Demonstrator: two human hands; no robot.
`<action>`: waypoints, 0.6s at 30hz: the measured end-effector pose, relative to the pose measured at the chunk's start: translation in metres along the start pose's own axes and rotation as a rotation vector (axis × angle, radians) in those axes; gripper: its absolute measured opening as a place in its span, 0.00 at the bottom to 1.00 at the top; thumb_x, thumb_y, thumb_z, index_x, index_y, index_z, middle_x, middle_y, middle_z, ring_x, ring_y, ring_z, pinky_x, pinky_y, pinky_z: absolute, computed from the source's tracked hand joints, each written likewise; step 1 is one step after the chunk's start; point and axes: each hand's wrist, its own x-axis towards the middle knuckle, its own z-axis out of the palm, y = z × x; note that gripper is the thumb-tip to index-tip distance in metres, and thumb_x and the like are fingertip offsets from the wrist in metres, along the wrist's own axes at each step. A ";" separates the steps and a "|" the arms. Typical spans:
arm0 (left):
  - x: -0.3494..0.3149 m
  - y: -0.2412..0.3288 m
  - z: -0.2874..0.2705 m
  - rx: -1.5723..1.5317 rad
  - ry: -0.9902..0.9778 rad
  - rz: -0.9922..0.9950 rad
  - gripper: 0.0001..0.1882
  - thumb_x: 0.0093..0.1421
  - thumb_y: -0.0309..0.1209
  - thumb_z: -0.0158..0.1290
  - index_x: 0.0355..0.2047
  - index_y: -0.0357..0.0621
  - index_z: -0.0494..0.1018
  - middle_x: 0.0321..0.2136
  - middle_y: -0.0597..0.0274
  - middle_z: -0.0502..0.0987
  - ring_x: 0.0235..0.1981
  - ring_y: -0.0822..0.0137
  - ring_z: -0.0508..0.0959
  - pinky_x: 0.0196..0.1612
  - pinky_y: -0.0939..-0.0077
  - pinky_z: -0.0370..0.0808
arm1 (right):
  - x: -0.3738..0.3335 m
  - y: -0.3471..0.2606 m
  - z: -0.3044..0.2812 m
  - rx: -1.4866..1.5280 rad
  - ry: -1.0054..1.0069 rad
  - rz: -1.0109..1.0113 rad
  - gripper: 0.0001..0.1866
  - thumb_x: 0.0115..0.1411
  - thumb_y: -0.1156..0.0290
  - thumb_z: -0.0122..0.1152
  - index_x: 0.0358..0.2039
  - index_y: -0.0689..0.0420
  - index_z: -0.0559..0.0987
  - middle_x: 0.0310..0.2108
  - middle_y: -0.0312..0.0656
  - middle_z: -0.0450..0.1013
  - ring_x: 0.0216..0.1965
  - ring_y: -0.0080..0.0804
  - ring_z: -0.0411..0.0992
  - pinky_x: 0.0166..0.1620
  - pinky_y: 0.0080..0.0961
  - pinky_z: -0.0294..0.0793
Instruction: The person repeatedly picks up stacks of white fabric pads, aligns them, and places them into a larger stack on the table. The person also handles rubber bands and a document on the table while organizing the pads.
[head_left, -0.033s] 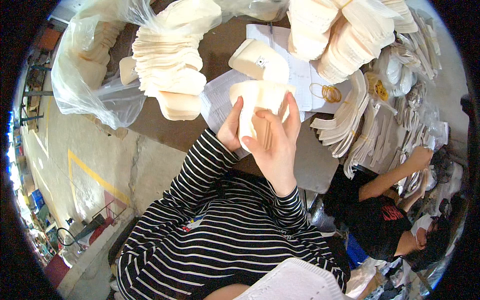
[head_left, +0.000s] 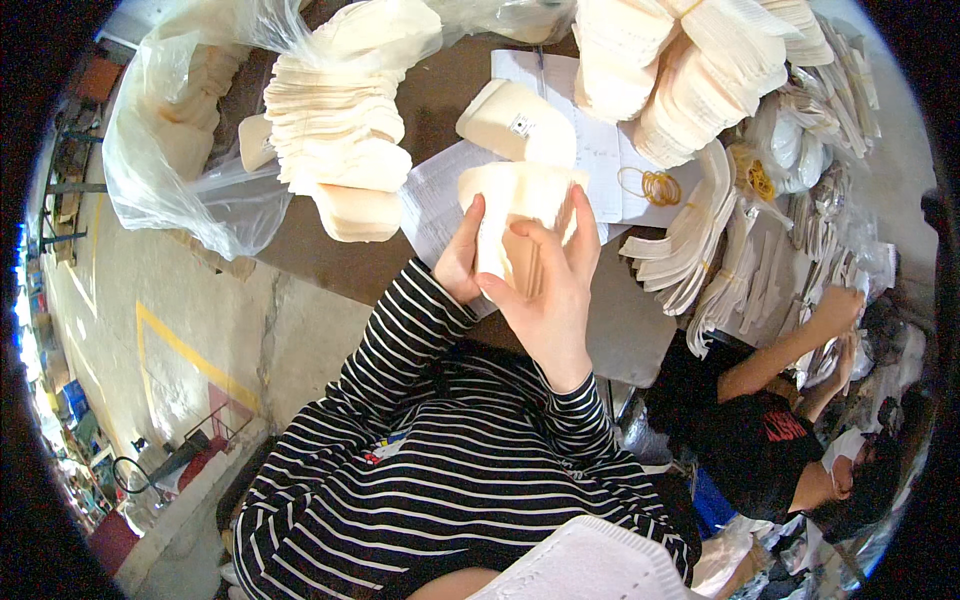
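I hold a small stack of cream-coloured flat shaped pieces (head_left: 522,196) upright in front of me, over the brown table (head_left: 345,262). My left hand (head_left: 460,258) grips the stack's left edge, thumb up along its side. From the front and right, my right hand (head_left: 552,290) wraps around the stack, fingers spread over its face. Both sleeves are black-and-white striped.
A tall stack of the same pieces (head_left: 335,130) stands to the left beside a clear plastic bag (head_left: 165,150). White paper sheets (head_left: 605,150) and rubber bands (head_left: 660,186) lie behind. More piles (head_left: 690,70) fill the upper right. A person in black (head_left: 760,420) works at right.
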 end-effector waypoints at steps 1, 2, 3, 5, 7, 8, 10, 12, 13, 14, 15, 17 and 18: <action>-0.001 -0.001 0.006 0.053 0.082 0.004 0.35 0.73 0.55 0.32 0.69 0.41 0.53 0.64 0.50 0.65 0.64 0.54 0.68 0.68 0.57 0.64 | 0.000 0.001 0.001 -0.011 0.020 0.007 0.14 0.54 0.72 0.70 0.42 0.58 0.79 0.68 0.57 0.51 0.69 0.57 0.53 0.68 0.46 0.54; -0.002 -0.002 0.008 0.110 0.118 0.033 0.36 0.73 0.55 0.32 0.69 0.41 0.53 0.64 0.50 0.65 0.64 0.55 0.68 0.68 0.57 0.64 | 0.000 0.003 0.003 -0.020 0.037 0.013 0.13 0.54 0.72 0.70 0.40 0.58 0.79 0.68 0.57 0.52 0.68 0.56 0.54 0.68 0.46 0.54; -0.002 -0.005 0.009 0.168 0.154 0.061 0.36 0.73 0.56 0.32 0.69 0.41 0.53 0.64 0.50 0.65 0.64 0.55 0.68 0.68 0.57 0.64 | -0.001 0.007 0.006 -0.029 0.055 0.019 0.12 0.54 0.72 0.70 0.38 0.58 0.79 0.67 0.56 0.53 0.68 0.55 0.55 0.68 0.46 0.54; -0.004 -0.007 0.002 0.259 0.235 0.079 0.36 0.73 0.55 0.32 0.69 0.40 0.53 0.65 0.50 0.65 0.64 0.54 0.67 0.68 0.56 0.63 | -0.003 0.026 0.009 0.188 0.098 0.078 0.09 0.54 0.74 0.69 0.34 0.58 0.77 0.66 0.54 0.55 0.67 0.52 0.57 0.68 0.45 0.55; -0.005 -0.004 -0.015 0.350 0.069 0.146 0.36 0.73 0.54 0.32 0.69 0.39 0.53 0.65 0.50 0.65 0.65 0.54 0.67 0.68 0.56 0.63 | 0.002 0.035 0.014 0.440 0.176 0.132 0.08 0.54 0.80 0.66 0.28 0.59 0.74 0.64 0.51 0.60 0.66 0.47 0.59 0.67 0.44 0.57; -0.007 -0.005 -0.025 0.389 -0.010 0.179 0.35 0.73 0.54 0.32 0.69 0.39 0.53 0.65 0.50 0.65 0.65 0.54 0.66 0.68 0.56 0.62 | 0.001 0.042 0.016 0.512 0.183 0.152 0.08 0.54 0.80 0.66 0.28 0.59 0.73 0.64 0.50 0.61 0.67 0.46 0.59 0.67 0.44 0.57; -0.011 -0.007 -0.030 0.416 0.041 0.182 0.40 0.69 0.58 0.35 0.69 0.38 0.53 0.66 0.50 0.64 0.66 0.53 0.65 0.68 0.55 0.62 | -0.003 0.057 0.017 0.659 0.191 0.195 0.07 0.54 0.81 0.65 0.27 0.59 0.73 0.63 0.48 0.62 0.67 0.44 0.59 0.67 0.43 0.58; -0.012 -0.010 -0.016 0.529 0.211 0.176 0.50 0.63 0.69 0.38 0.70 0.39 0.51 0.67 0.50 0.62 0.66 0.51 0.65 0.69 0.54 0.61 | -0.001 0.056 0.009 0.753 0.166 0.275 0.09 0.52 0.80 0.65 0.26 0.58 0.72 0.64 0.48 0.61 0.65 0.43 0.60 0.66 0.40 0.58; -0.011 -0.010 -0.019 0.574 0.121 0.195 0.48 0.64 0.66 0.38 0.70 0.38 0.51 0.67 0.50 0.62 0.66 0.51 0.65 0.69 0.54 0.61 | 0.001 0.056 0.005 0.818 0.158 0.313 0.09 0.52 0.80 0.65 0.25 0.58 0.71 0.64 0.47 0.61 0.65 0.42 0.60 0.66 0.40 0.58; -0.011 -0.010 -0.021 0.618 0.033 0.217 0.46 0.66 0.64 0.39 0.70 0.38 0.51 0.67 0.50 0.63 0.66 0.51 0.65 0.69 0.54 0.61 | 0.003 0.053 0.003 0.884 0.146 0.352 0.09 0.52 0.80 0.65 0.25 0.58 0.71 0.64 0.47 0.61 0.65 0.41 0.60 0.66 0.40 0.58; -0.011 -0.010 -0.023 0.661 -0.055 0.239 0.44 0.68 0.62 0.39 0.70 0.38 0.51 0.67 0.51 0.63 0.66 0.52 0.65 0.69 0.54 0.61 | 0.005 0.047 -0.001 0.931 0.146 0.380 0.09 0.53 0.80 0.64 0.25 0.58 0.72 0.64 0.46 0.61 0.65 0.40 0.60 0.65 0.39 0.58; -0.012 -0.012 -0.020 0.609 -0.079 0.244 0.40 0.70 0.56 0.39 0.70 0.37 0.52 0.67 0.51 0.63 0.66 0.52 0.65 0.69 0.54 0.61 | 0.008 0.038 -0.007 1.024 0.148 0.439 0.08 0.53 0.81 0.64 0.25 0.58 0.72 0.63 0.44 0.62 0.64 0.38 0.61 0.65 0.39 0.58; -0.012 -0.013 -0.017 0.583 -0.092 0.245 0.38 0.71 0.54 0.40 0.69 0.37 0.52 0.66 0.51 0.63 0.66 0.53 0.65 0.69 0.54 0.61 | 0.006 0.040 -0.007 0.988 0.187 0.390 0.07 0.54 0.81 0.63 0.25 0.59 0.72 0.63 0.44 0.62 0.64 0.38 0.61 0.65 0.38 0.58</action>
